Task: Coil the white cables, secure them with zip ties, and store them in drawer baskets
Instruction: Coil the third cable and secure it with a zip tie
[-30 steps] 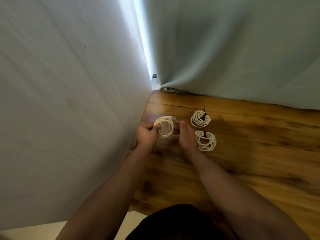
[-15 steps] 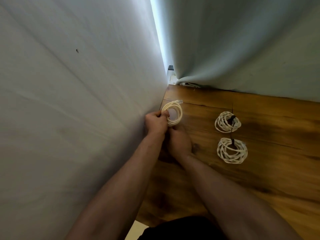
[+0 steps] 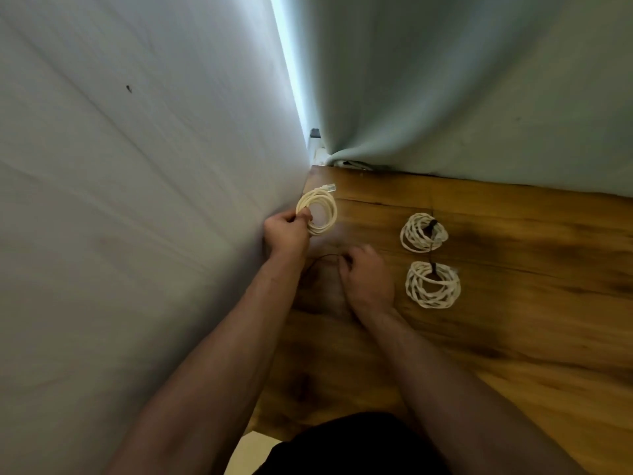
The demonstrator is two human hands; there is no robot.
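Note:
My left hand (image 3: 286, 231) grips a coiled white cable (image 3: 320, 214) by its left side, holding it upright above the wooden table (image 3: 513, 337); a clear plug sticks out at the coil's top. My right hand (image 3: 366, 279) is lower and to the right, its fingers curled and pinching a thin black zip tie (image 3: 320, 259) that arcs leftward over the wood. Two more coiled white cables lie flat on the table to the right, a far coil (image 3: 423, 233) and a near coil (image 3: 433, 284), each bound with a black tie.
A pale cloth-covered wall (image 3: 137, 200) rises directly to the left of my left hand. A grey-green curtain (image 3: 462, 80) hangs along the table's far edge. Bare wood stretches to the right of the two coils.
My right hand has drawn back from under the left hand, toward me and rightward, with the black zip tie now visible in its fingers. The left hand keeps the coil raised.

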